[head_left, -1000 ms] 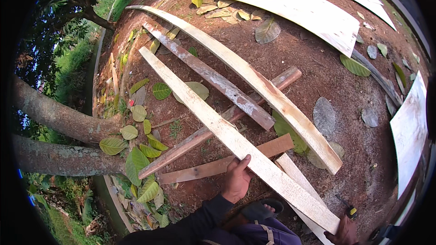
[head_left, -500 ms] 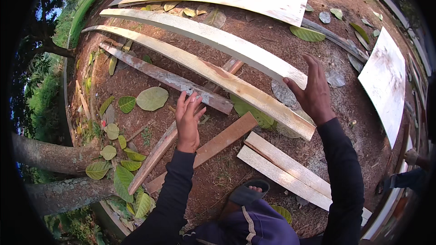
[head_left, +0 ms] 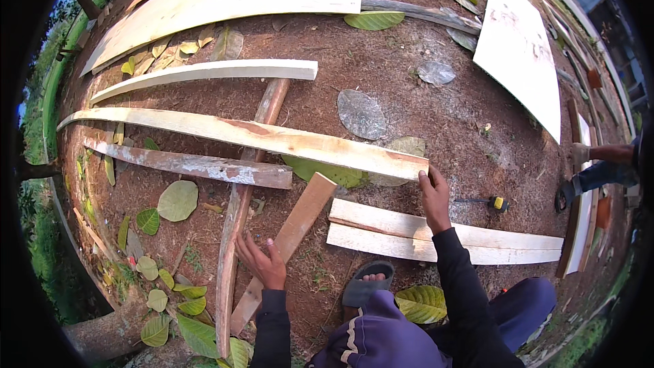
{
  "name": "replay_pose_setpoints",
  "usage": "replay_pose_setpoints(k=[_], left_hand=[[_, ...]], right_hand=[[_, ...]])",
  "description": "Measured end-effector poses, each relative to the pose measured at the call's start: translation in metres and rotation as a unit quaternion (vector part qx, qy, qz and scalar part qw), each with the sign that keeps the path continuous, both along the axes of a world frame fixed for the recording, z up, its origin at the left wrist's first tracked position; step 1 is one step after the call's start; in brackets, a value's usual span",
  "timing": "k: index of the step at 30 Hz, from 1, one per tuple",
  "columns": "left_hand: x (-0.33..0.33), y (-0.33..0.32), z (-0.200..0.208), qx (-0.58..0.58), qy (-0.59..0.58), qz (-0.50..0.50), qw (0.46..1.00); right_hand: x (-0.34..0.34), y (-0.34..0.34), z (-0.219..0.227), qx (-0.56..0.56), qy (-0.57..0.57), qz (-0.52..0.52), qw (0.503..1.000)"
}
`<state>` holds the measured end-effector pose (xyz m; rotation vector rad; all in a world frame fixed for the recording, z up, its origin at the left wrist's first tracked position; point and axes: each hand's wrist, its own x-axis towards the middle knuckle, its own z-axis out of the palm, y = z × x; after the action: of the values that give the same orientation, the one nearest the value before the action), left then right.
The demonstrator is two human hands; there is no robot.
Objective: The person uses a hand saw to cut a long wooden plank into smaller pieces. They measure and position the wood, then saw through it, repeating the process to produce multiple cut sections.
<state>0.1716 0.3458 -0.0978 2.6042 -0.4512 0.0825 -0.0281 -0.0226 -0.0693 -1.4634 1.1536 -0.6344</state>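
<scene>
At the near right end of a long pale plank [head_left: 320,143], my right hand [head_left: 436,201] has its thumb and fingers closed on the wood. The plank lies across a rough wooden beam [head_left: 235,232]. My left hand [head_left: 264,262] is beside that beam, fingers spread, holding nothing. Below the fingers a short brown board [head_left: 300,218] lies at a slant. A weathered, paint-stained plank [head_left: 204,167] lies nearer me than the long one, and another pale plank [head_left: 218,70] rests farther off, its right end on the beam.
Two pale boards [head_left: 402,232] lie side by side near my sandalled foot [head_left: 368,283]. A yellow-and-black tape measure [head_left: 499,203] is on the soil. Large sheets [head_left: 238,0] lie at the back, another sheet [head_left: 521,54] at right. Another person's hand [head_left: 581,154] shows at the right edge.
My view has shifted. My right hand went from open beside the far plank to the middle plank's end. The far plank now sits farther left over the beam. My left hand came nearer me.
</scene>
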Motion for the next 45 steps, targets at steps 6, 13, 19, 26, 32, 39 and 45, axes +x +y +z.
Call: replay_pose_setpoints(k=[6, 13, 19, 26, 32, 39, 45], left_hand=[[-0.006, -0.009, -0.007, 0.034, -0.012, -0.019, 0.999], [-0.005, -0.004, -0.020, 0.068, -0.030, -0.026, 0.997], [0.003, 0.000, -0.017, 0.072, 0.013, -0.033, 0.997], [0.011, 0.010, -0.031, 0.053, 0.011, -0.031, 0.998], [0.005, 0.006, -0.032, 0.084, -0.074, -0.100, 0.989], [0.012, 0.011, -0.037, 0.137, -0.219, -0.197, 0.946], [0.039, 0.036, -0.064, 0.192, -0.279, -0.257, 0.905]], right_hand=[[0.029, 0.011, 0.015, 0.017, -0.014, -0.174, 0.985], [0.185, 0.063, 0.078, -0.127, 0.032, -0.025, 0.991], [0.212, 0.034, 0.089, -0.132, -0.116, 0.295, 0.939], [0.047, -0.028, 0.030, -0.201, 0.056, 0.071, 0.975], [-0.136, -0.051, 0.056, -0.249, 0.334, 0.315, 0.853], [-0.299, -0.078, 0.133, -0.085, 0.597, 0.366, 0.708], [-0.395, -0.125, 0.144, -0.061, 0.665, 0.331, 0.667]])
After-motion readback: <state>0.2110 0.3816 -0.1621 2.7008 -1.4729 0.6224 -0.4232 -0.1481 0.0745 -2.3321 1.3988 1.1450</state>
